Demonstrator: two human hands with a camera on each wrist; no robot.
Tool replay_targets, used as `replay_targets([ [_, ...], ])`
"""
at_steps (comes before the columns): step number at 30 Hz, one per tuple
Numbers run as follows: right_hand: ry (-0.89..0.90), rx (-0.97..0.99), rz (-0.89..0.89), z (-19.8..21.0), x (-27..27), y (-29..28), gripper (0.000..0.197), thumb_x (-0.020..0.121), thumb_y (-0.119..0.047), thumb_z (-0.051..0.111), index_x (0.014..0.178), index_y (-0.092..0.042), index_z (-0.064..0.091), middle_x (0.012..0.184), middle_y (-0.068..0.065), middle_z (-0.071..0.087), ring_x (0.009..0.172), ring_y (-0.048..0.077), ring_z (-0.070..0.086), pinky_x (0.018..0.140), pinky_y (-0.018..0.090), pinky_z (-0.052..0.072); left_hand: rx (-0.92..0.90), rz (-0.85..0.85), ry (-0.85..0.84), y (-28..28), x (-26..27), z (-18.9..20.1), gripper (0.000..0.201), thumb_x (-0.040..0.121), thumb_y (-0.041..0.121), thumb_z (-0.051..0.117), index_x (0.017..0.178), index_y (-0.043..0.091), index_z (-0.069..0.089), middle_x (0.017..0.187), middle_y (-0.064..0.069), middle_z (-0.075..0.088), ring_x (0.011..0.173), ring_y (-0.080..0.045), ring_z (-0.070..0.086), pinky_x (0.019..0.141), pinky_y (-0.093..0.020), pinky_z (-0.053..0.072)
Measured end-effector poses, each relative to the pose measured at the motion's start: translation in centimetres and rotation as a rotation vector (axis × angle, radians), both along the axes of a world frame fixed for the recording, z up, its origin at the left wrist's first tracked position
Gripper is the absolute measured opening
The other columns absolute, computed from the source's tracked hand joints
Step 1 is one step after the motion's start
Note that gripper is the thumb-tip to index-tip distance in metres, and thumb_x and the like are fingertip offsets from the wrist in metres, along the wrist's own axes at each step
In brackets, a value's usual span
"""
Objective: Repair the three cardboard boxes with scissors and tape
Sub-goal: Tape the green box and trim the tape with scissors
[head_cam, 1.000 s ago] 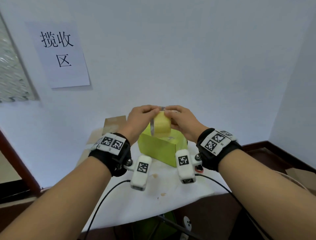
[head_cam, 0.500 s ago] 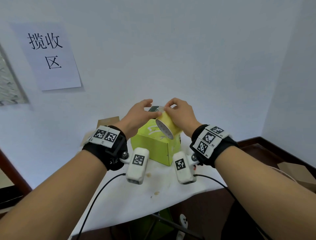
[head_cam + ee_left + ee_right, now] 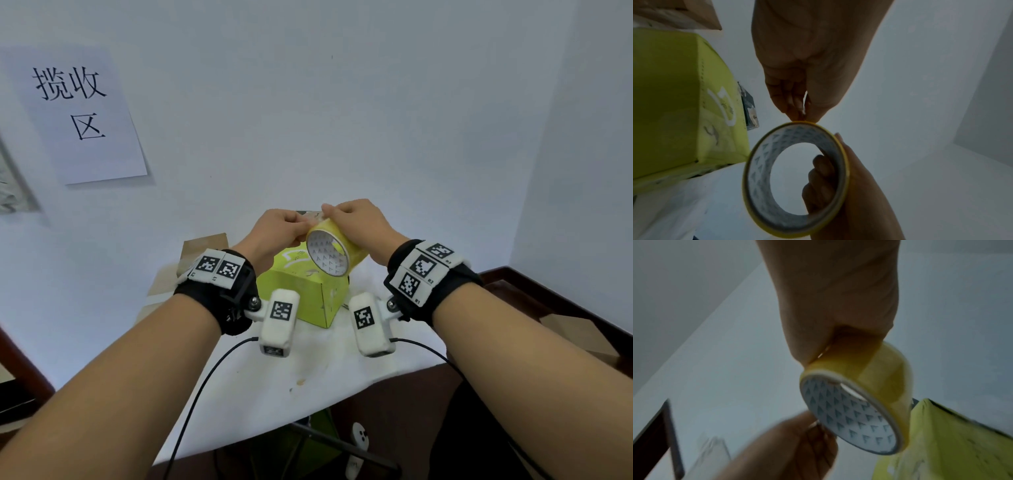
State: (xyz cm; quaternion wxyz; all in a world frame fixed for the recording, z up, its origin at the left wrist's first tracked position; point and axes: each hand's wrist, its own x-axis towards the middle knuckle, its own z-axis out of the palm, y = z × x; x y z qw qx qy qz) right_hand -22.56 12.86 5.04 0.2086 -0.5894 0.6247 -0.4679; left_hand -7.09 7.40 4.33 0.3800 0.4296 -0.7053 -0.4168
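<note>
Head view is showing both hands raised in the centre of the frame, working a yellow tape roll (image 3: 331,251) just above a lime-green box (image 3: 301,294) sitting on the white-covered table (image 3: 308,373). By my reckoning the repair is only at its start: no strip is lying on the green box as far as I can see, a brown box (image 3: 202,248) is waiting behind the left wrist, a third box isn't clearly showing, and I cannot spot scissors anywhere. Pulling out a length, cutting it and sticking it down all seem left to do.

The right hand (image 3: 356,228) is gripping the roll, fingers curling through its core, which the left wrist view is showing at lower right. The left hand (image 3: 277,231) is pinching at the roll's top edge, fingertips (image 3: 797,113) bunching together as if picking at the tape's loose end. Both forearms are reaching forward, wrists angling inward toward each other.
</note>
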Motion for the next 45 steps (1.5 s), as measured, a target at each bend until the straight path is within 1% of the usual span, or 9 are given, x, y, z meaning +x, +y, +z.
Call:
replay_targets([
  [3,-0.103,0.031,0.034,0.0,-0.5,0.2,0.039,0.092,-0.045,0.056,0.107,-0.011,0.069,0.111,0.005,0.067,0.103,0.018,0.060,0.094,0.037,0.049,0.012,0.012,-0.031,-0.3,0.3,-0.5,0.009,0.089,0.010,0.063,0.085,0.004,0.068,0.074,-0.003,0.060,0.068,-0.011,0.053,0.064,-0.018,0.046],
  [7,0.135,0.053,-0.033,-0.2,-0.9,0.3,0.052,0.092,-0.041,0.057,0.106,0.009,0.063,0.098,0.021,0.065,0.083,0.025,0.057,0.069,0.031,0.042,-0.028,0.040,-0.033,-0.3,0.2,-1.5,0.013,0.089,0.011,0.065,0.076,0.007,0.066,0.070,-0.002,0.058,0.064,-0.010,0.051,0.061,-0.015,0.047],
  [14,0.497,0.380,-0.010,-2.9,-1.6,-0.9,0.045,0.094,-0.049,0.051,0.082,-0.006,0.058,0.082,0.003,0.053,0.093,0.026,0.053,0.072,0.028,0.035,-0.007,0.094,-0.012,-1.4,1.0,-3.2,0.015,0.086,0.014,0.070,0.084,-0.001,0.066,0.069,-0.002,0.058,0.064,-0.012,0.050,0.060,-0.014,0.046],
  [16,0.485,0.427,-0.016,-3.7,-1.8,-1.5,0.051,0.092,-0.051,0.051,0.101,-0.003,0.063,0.100,0.009,0.061,0.103,0.029,0.056,0.074,0.029,0.037,-0.018,0.106,-0.050,-1.6,1.0,-4.2,0.016,0.085,0.017,0.071,0.079,0.003,0.065,0.068,-0.002,0.057,0.063,-0.013,0.050,0.063,-0.019,0.046],
  [18,0.445,0.399,-0.039,-4.7,-1.7,-1.9,0.047,0.091,-0.050,0.054,0.101,-0.005,0.064,0.107,0.012,0.064,0.101,0.027,0.058,0.074,0.029,0.041,-0.010,0.118,-0.077,-2.1,1.3,-5.0,0.018,0.085,0.019,0.072,0.079,0.003,0.066,0.069,-0.001,0.059,0.065,-0.013,0.050,0.066,-0.022,0.044],
  [22,0.416,0.328,-0.081,-6.1,-0.8,-2.8,0.034,0.089,-0.046,0.059,0.089,-0.012,0.065,0.102,0.009,0.066,0.093,0.026,0.061,0.072,0.030,0.044,-0.065,0.144,-0.194,-2.7,2.1,-5.3,0.021,0.088,0.025,0.069,0.078,0.007,0.069,0.068,0.003,0.062,0.065,-0.010,0.052,0.069,-0.027,0.045],
  [27,0.548,0.383,-0.096,-5.6,0.0,-3.4,0.030,0.090,-0.043,0.058,0.086,-0.014,0.055,0.093,0.005,0.055,0.085,0.025,0.054,0.071,0.029,0.040,-0.151,0.176,-0.351,-3.1,2.2,-5.8,0.020,0.091,0.026,0.063,0.076,0.014,0.065,0.070,0.006,0.061,0.070,-0.011,0.051,0.052,-0.020,0.036],
  [40,0.545,0.408,-0.108,-7.2,0.0,-4.5,0.035,0.089,-0.048,0.057,0.080,-0.015,0.052,0.096,0.007,0.057,0.088,0.027,0.056,0.071,0.030,0.039,-0.259,0.222,-0.492,-3.5,2.0,-7.3,0.019,0.092,0.025,0.060,0.089,0.008,0.068,0.087,0.001,0.061,0.083,-0.015,0.051,0.054,-0.021,0.032],
  [45,0.516,0.396,-0.100,-7.9,-0.1,-4.7,0.041,0.090,-0.050,0.055,0.099,-0.011,0.063,0.107,0.010,0.062,0.099,0.029,0.060,0.072,0.030,0.040,-0.284,0.179,-0.517,-3.7,2.1,-8.2,0.016,0.094,0.025,0.058,0.089,0.010,0.062,0.096,-0.006,0.055,0.085,-0.018,0.050,0.057,-0.020,0.031],
])
